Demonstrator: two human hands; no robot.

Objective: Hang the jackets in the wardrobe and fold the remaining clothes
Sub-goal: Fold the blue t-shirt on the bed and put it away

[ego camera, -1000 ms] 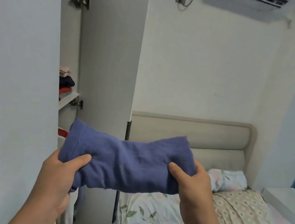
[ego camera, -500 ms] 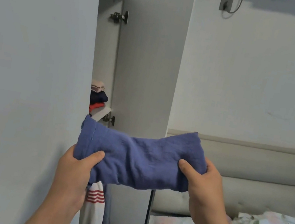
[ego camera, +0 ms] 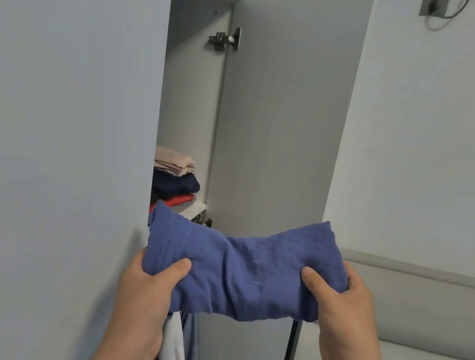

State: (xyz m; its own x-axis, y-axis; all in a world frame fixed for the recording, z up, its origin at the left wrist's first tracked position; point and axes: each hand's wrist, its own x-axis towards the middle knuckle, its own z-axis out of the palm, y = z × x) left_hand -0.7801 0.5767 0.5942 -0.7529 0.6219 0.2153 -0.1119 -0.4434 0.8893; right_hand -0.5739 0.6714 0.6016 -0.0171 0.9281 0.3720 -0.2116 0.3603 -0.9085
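A folded blue garment (ego camera: 240, 268) is held level in front of me, just outside the open wardrobe (ego camera: 191, 93). My left hand (ego camera: 149, 287) grips its left end, thumb on top. My right hand (ego camera: 347, 302) grips its right end the same way. On the wardrobe shelf (ego camera: 190, 207) behind the garment lies a stack of folded clothes (ego camera: 173, 178): beige on top, navy below, red at the bottom. Below the shelf hang a white garment with red stripes (ego camera: 172, 357) and a blue one beside it.
The open wardrobe door (ego camera: 282, 109) stands edge-on right of the gap. A closed grey door panel (ego camera: 51, 117) fills the left. A padded beige headboard (ego camera: 415, 310) sits low on the right against the white wall, with a wall socket (ego camera: 434, 3) above.
The view has swung left and closed in on the wardrobe; the bed has dropped out of sight. Both hands keep the same grip on the blue garment, now nearer the shelf.
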